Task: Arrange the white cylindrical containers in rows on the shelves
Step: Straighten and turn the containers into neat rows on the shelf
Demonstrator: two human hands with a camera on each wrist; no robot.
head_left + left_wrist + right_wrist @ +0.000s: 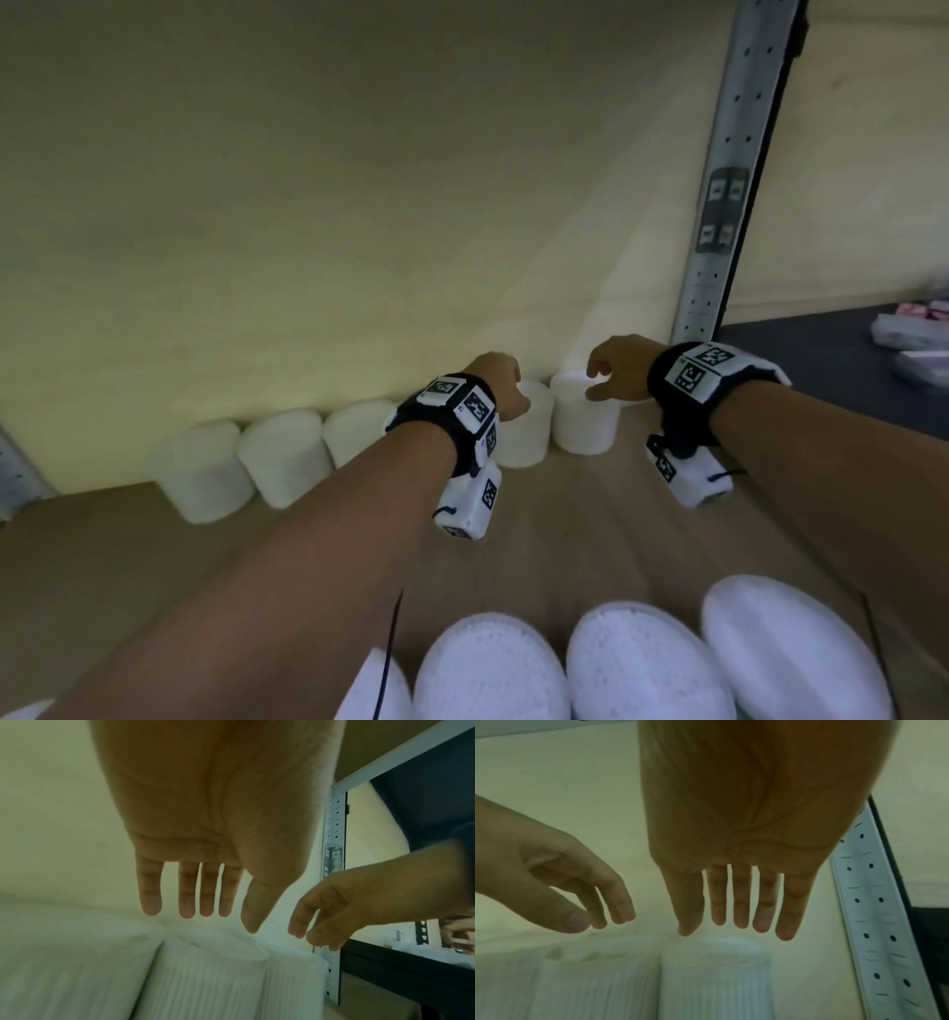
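Observation:
Several white ribbed cylindrical containers stand in a row along the back wall of the wooden shelf (590, 524). My left hand (506, 385) hovers just above the second container from the right (529, 437), fingers straight and holding nothing (195, 910). My right hand (603, 372) hangs over the rightmost container (585, 421), fingers extended downward and apart from its lid (713, 949). Neither hand touches a container in the wrist views. More white containers (642, 663) stand in a front row near the shelf edge.
A perforated white metal upright (719, 205) stands right of the rightmost container. Beyond it a dark shelf (821, 370) holds some wrapped packs (909, 329). The cream back wall (308, 205) is close behind the row. Bare wood lies between the two rows.

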